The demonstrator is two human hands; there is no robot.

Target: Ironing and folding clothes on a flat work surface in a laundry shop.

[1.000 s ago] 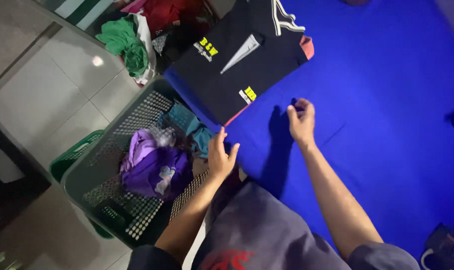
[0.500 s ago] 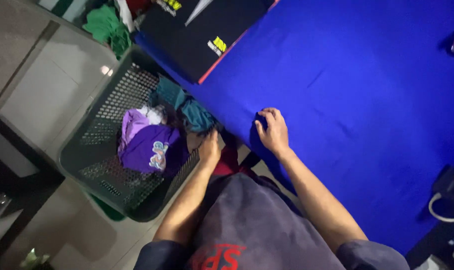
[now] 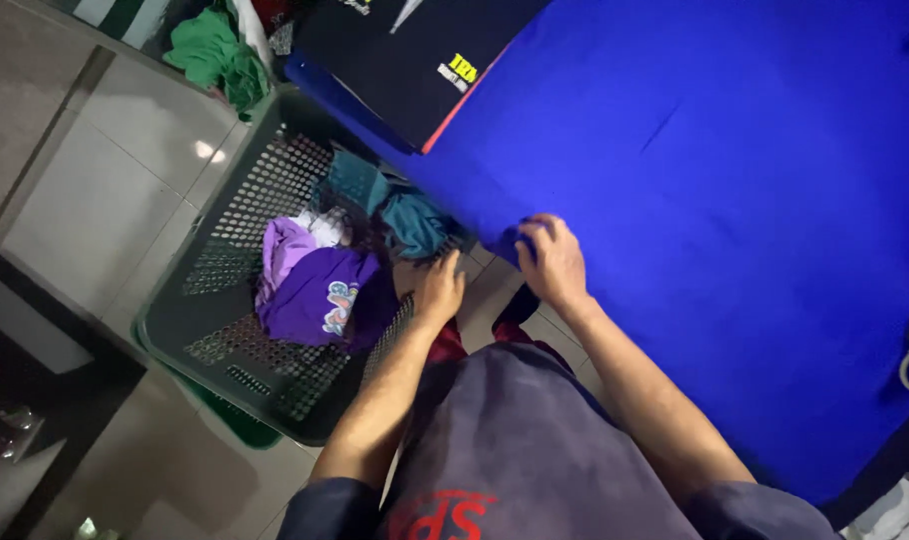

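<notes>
Your right hand [image 3: 553,262] gripped the edge of the blue cloth [image 3: 735,190] spread over the surface, fingers curled closed on it. Your left hand [image 3: 440,290] rested, fingers loosely bent and holding nothing, on the rim of the dark laundry basket [image 3: 215,300] beside the teal garment [image 3: 405,215].

I saw no packages, signs or screens. One small rectangular yellow label [image 3: 463,70] with dark print lay on the black garment [image 3: 395,60], well beyond my right hand [image 3: 553,262]; a white patch [image 3: 407,12] showed at the far edge.
</notes>
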